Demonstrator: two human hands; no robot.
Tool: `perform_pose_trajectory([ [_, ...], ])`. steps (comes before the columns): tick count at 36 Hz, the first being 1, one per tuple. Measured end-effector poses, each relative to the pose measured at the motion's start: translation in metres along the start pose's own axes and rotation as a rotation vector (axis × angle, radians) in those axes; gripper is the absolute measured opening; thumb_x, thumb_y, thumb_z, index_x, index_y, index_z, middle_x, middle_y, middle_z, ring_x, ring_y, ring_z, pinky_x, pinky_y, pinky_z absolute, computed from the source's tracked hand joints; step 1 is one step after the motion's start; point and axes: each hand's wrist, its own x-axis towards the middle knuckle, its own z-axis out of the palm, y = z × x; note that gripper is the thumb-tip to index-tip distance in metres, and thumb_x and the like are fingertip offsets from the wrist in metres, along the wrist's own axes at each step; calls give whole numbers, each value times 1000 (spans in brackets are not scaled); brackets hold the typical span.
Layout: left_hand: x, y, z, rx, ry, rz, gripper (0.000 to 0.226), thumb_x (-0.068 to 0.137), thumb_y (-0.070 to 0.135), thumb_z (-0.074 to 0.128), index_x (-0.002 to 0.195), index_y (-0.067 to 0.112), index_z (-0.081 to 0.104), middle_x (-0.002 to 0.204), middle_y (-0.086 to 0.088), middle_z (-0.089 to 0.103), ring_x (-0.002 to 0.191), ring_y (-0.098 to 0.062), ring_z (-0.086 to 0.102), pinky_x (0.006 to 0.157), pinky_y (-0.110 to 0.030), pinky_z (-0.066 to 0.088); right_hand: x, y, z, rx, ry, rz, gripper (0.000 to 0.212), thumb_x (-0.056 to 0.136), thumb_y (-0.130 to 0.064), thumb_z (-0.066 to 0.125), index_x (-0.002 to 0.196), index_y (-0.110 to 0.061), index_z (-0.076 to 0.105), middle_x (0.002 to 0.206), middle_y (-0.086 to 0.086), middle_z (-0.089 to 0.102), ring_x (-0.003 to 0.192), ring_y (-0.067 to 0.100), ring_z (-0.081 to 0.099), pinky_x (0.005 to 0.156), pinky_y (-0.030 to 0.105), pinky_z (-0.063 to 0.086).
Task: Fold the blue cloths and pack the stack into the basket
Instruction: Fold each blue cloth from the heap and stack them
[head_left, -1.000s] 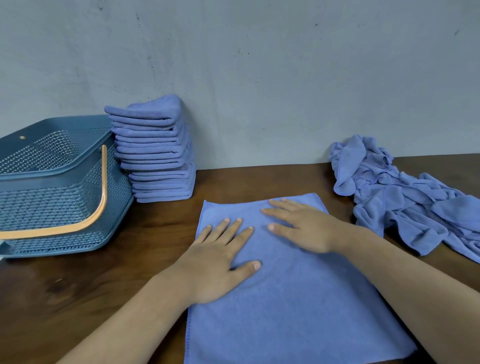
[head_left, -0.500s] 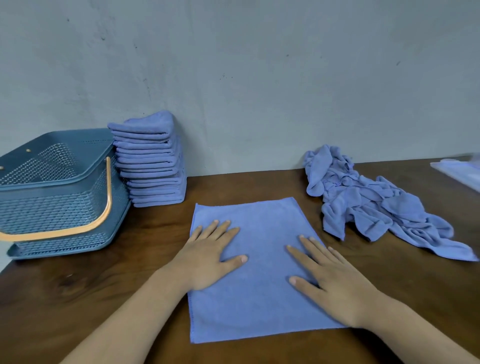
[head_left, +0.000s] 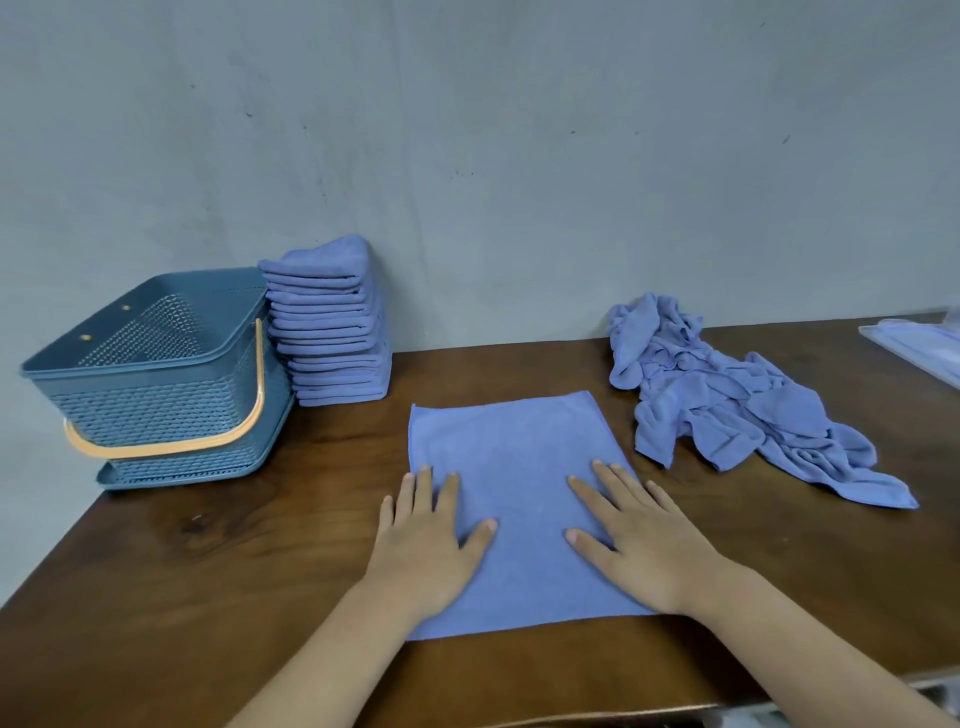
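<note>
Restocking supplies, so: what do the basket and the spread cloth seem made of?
Basket: likely moulded plastic, matte blue, judging by its perforated lattice walls. Cloth: probably microfibre, matte, with a fine fuzzy nap.

Flat blue cloth (head_left: 511, 457): spread open in a single layer, lower centre of frame, slightly skewed, smooth. Stack of folded blue cloths (head_left: 332, 332): left of centre, back against the wall, just beside the basket's right side, top cloths a bit uneven. Crumpled pile of unfolded blue cloths (head_left: 727, 405): right of centre, loose, one corner trailing toward lower right. Blue lattice plastic basket (head_left: 156, 395): left of frame, upright, open top, orange handle (head_left: 249, 415) folded down across its front wall.
</note>
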Motion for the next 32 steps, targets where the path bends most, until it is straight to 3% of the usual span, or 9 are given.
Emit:
perform_pose_trajectory([
  [3, -3, -4, 5, 58, 32, -12, 90, 95, 85, 13, 169, 37, -4, 175, 5, -20, 159, -21, -27, 131, -51, -8, -2, -6, -11, -126, 16, -2, 78, 98, -75, 13, 167, -40, 8, 176, -3, 4, 162, 20, 2, 130, 51, 3],
  [6, -4, -3, 5, 108, 51, 18, 92, 94, 87, 11, 169, 35, -2, 174, 9, -23, 157, -17, -33, 129, -54, -11, 12, -18, -27, -164, 59, -35, 77, 89, -68, 20, 157, -34, 31, 168, -4, 27, 153, 24, 24, 125, 51, 16],
  [10, -3, -3, 4, 115, 30, 80, 92, 96, 84, 16, 169, 31, -3, 175, 17, -16, 157, -6, -27, 130, -54, -10, 57, -43, -27, 55, 32, -191, 66, 101, -66, 41, 162, -43, 27, 175, -10, 13, 161, 18, 9, 129, 47, 12],
  [14, -4, -4, 1, 112, -28, 92, 92, 94, 86, 16, 168, 37, -9, 173, 17, -21, 158, -7, -25, 130, -54, -8, 100, -47, -16, 85, -96, -288, 71, 102, -75, 34, 165, -50, 13, 175, -20, -5, 162, 10, -9, 131, 43, -4],
  [20, -5, -1, -3, 106, -46, 91, 98, 87, 95, 14, 166, 43, -11, 172, 18, -23, 158, -12, -27, 130, -55, -8, 141, 17, -23, 88, -51, -19, 84, 90, -91, 20, 164, -54, 1, 175, -14, -13, 162, 15, -15, 131, 47, -6],
  [26, -6, 1, -3, 91, -46, 73, 103, 83, 99, 14, 166, 43, -10, 172, 20, -23, 158, -10, -27, 130, -54, -9, 142, 24, -21, 65, -56, -11, 82, 93, -89, 18, 164, -52, -1, 175, -11, -14, 162, 18, -16, 131, 48, -7],
  [30, -9, 2, -2, 91, -38, 54, 100, 86, 96, 14, 167, 41, -8, 173, 18, -20, 159, -11, -24, 130, -54, -8, 115, 7, -22, 58, 42, -36, 68, 104, -73, 19, 165, -45, 18, 177, -8, 2, 163, 21, -5, 130, 50, -2],
  [32, -12, 3, -2, 115, -2, 52, 95, 91, 91, 15, 168, 39, -2, 175, 16, -16, 161, -13, -20, 130, -54, -6, 88, -8, -17, 41, 83, -48, 72, 101, -74, 16, 165, -42, 21, 177, -7, 6, 163, 21, 0, 129, 50, 3],
])
